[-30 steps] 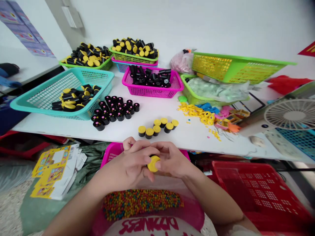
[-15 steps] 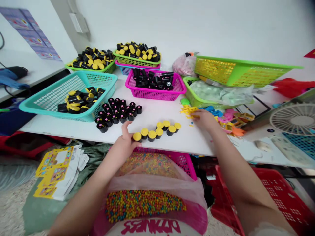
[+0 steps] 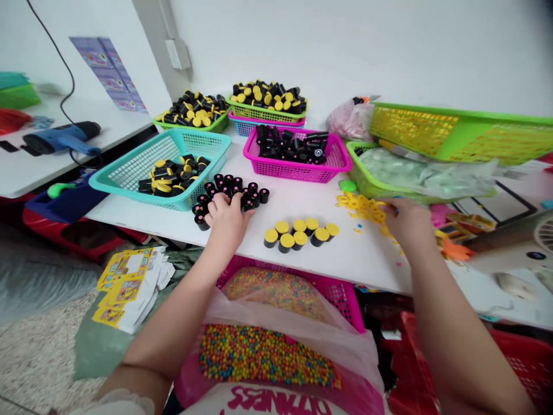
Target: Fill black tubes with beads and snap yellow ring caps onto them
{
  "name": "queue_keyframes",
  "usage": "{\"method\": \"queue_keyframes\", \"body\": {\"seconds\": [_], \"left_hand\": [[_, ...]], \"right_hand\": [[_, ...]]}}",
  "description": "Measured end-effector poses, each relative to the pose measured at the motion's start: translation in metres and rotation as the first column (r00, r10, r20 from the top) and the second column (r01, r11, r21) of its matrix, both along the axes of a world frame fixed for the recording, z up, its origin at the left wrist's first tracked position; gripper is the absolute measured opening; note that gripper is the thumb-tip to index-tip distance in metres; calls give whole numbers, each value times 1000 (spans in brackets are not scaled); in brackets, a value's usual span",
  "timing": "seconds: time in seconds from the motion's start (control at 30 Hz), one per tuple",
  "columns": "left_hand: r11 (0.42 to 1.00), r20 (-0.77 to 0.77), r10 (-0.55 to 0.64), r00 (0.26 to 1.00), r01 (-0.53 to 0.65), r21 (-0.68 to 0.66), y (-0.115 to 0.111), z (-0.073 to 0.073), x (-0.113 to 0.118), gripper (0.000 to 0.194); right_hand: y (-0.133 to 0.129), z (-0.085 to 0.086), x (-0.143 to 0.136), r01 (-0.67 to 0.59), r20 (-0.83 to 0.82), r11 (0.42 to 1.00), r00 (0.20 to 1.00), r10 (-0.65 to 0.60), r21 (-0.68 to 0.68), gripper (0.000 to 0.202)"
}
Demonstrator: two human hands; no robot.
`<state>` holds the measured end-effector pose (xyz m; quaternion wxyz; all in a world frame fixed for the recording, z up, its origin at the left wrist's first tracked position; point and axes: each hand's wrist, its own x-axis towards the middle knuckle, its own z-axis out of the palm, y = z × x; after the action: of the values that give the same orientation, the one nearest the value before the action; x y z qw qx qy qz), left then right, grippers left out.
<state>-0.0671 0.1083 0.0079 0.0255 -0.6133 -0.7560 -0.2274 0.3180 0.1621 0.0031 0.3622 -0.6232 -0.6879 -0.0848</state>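
My left hand (image 3: 228, 222) rests over a cluster of short black cylinders with pink dots on top (image 3: 227, 183), its fingers apart and touching or just above the nearest ones. To its right stands a group of black cylinders with yellow caps (image 3: 286, 242), upright in a loose zigzag. At the right, my right hand (image 3: 408, 225) is at the edge of a pile of small yellow plastic pieces (image 3: 360, 206). Its fingertips are pressed together, and what lies between them is hidden.
Behind are a turquoise basket (image 3: 125, 161) and a magenta basket (image 3: 298, 170) of black cylinders. A green basket (image 3: 415, 124) stands back right. Below the table edge, a bag of colourful beads (image 3: 268, 354) lies open. A fan (image 3: 527, 248) is far right.
My view has turned left. My left hand has let go of a yellow-capped cylinder and moved to the pink-dotted ones. My right hand has shifted slightly along the yellow pieces.
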Motion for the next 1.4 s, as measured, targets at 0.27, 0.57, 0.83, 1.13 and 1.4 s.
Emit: {"method": "queue_keyframes", "body": {"seconds": [0.27,0.57,0.83,1.13,1.4], "left_hand": [[997,-94,-19,995,11,-80,20,-5,8,35],[784,584,-530,615,617,62,-50,49,-10,30],[521,655,-724,218,795,312,-102,26,7,29],[398,494,-863,105,743,538,-102,10,24,28],[678,859,-131,-494,588,441,-115,18,37,33]], "right_hand": [[-50,25,-67,-269,-264,960,923,281,82,15],[-141,56,-170,-698,-729,716,500,467,-20,21],[-158,46,-194,-683,-873,728,322,368,55,13],[-171,45,-202,-585,-837,808,411,362,62,11],[-153,34,-178,-774,-67,589,591,804,232,55]]}}
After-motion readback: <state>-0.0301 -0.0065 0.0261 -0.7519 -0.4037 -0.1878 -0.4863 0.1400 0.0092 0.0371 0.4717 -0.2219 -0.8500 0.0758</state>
